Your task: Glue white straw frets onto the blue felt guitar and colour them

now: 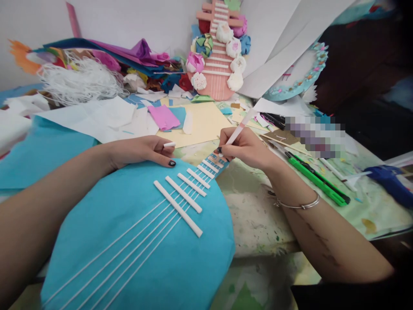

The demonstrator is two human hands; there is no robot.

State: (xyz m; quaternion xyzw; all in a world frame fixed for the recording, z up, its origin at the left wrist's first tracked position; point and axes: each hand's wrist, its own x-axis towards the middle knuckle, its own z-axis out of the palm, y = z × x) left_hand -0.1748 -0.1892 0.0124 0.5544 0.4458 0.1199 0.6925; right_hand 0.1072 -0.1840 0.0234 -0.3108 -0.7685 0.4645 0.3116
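The turquoise paper lute [174, 254] slants across the paint-stained table [254, 215], its body jutting past the near edge; should it tip or slide under the right hand [245, 146], which grips a white stick [240, 126] with its fingertips at the neck, I'd fear for the white frets [178, 209]. The left hand [142, 150], thumb at the rim, pinches a short white strip [169, 144]. Beyond lie a green cutter [316, 178] and heaped string [80, 82], with a flowered pink lute [217, 77] before the pale wall [129, 21].

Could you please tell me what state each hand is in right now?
Left hand: partly closed, holding a short white piece.
Right hand: closed, holding a slim white stick.
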